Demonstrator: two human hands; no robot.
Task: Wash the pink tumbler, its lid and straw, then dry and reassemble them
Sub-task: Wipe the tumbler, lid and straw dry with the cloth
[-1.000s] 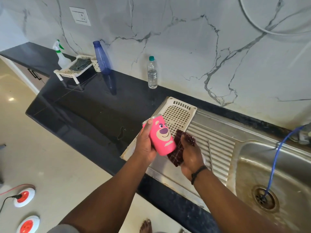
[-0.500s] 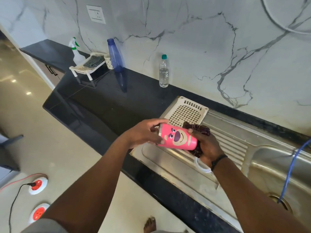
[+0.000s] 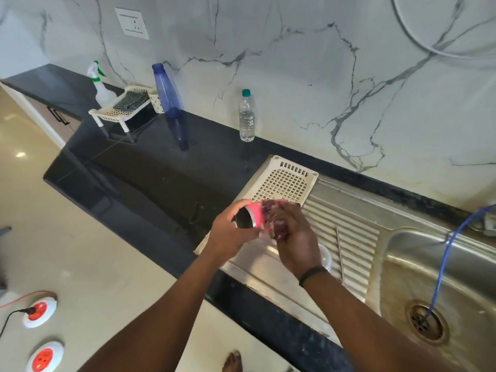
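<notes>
The pink tumbler (image 3: 255, 216) lies sideways above the steel drainboard (image 3: 357, 218), its open mouth turned toward the left. My left hand (image 3: 230, 232) grips it at the mouth end. My right hand (image 3: 295, 237) presses a dark maroon cloth (image 3: 273, 214) around the tumbler's body, hiding most of it. A clear round lid (image 3: 325, 257) lies on the drainboard just right of my right wrist, partly hidden. A thin metal straw (image 3: 339, 253) lies along the drainboard ribs.
A white perforated tray (image 3: 284, 181) sits at the drainboard's far left. The sink basin (image 3: 402, 264) with a blue hose (image 3: 445, 259) is at right. On the black counter (image 3: 150, 167) stand a clear water bottle (image 3: 247, 116), a blue bottle (image 3: 165, 89), a spray bottle (image 3: 100, 84) and a small rack (image 3: 118, 110).
The tumbler has turned from upright to lying sideways with its mouth to the left. The cloth now wraps over its body under my right hand.
</notes>
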